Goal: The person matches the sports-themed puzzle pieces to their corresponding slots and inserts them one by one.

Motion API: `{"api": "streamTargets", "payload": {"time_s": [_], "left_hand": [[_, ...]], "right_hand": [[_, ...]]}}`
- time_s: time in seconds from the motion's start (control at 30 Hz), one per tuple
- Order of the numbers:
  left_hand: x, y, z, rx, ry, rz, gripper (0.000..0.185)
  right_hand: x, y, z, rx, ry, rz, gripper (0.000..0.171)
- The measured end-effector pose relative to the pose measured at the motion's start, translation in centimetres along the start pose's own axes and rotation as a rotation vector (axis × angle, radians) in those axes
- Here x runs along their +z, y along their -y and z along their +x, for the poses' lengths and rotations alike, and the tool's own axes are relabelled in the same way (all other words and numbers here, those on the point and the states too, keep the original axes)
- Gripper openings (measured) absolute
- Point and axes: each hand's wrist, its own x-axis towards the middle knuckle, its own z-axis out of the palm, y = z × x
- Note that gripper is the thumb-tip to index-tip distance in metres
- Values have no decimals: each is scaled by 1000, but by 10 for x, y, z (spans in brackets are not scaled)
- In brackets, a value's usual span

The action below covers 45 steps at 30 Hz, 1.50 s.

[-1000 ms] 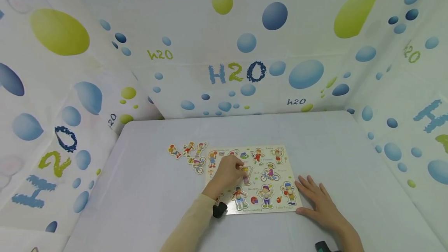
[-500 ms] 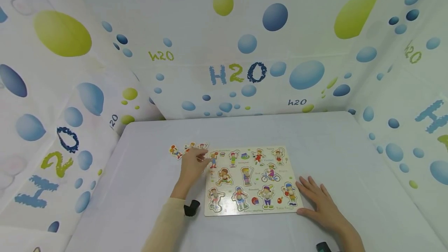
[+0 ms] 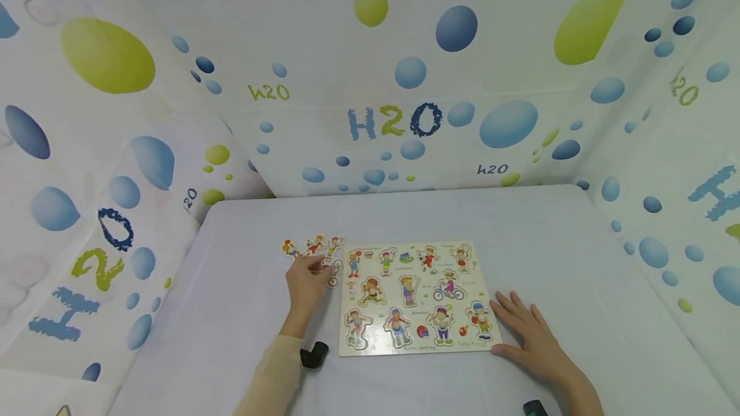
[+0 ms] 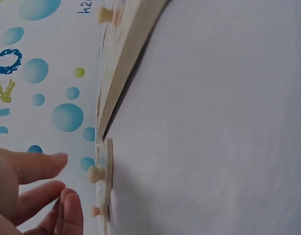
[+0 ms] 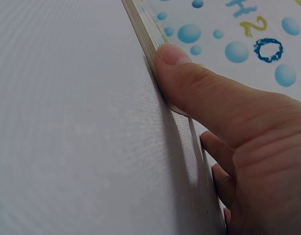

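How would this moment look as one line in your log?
left hand: reaching loose puzzle pieces | right hand: steadying puzzle board | table

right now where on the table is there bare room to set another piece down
Bare table lies behind and right of the puzzle board, and left of the left hand. It is crowded where the loose pieces sit by the board's far left corner.

Beige left sleeve [image 3: 272, 377], black wrist cameras [image 3: 314, 355]
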Motion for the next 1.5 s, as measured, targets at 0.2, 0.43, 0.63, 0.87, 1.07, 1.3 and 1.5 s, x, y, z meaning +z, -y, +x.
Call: {"api": "streamTargets", "payload": {"time_s": [0.2,0.43,0.63,0.87,1.07,1.3,1.5], "left_hand": [[9,11,-3,-33,-10,35,18],[17,13,-4,10,-51,35,14],[17,11,-3,19,-71,68,9],[15,9,-2,65,-61,79,8],[12,10,-1,87,-48,94,5],[5,8,1,47,6,95,6],[-2,4,4,63,13,105,6]], "right_hand": [[-1,1,-1,-15,-12,8,77],[-3,1,-1,-18,-13,-5,77],[-4,2,-1,-7,-10,8,77],[-3,2,0,1,-6,9,77],[-1,1,1,-19,-16,12,76],[0,1,2,-25,-19,9,76],[0,-1,1,-11,-9,7,78]]}}
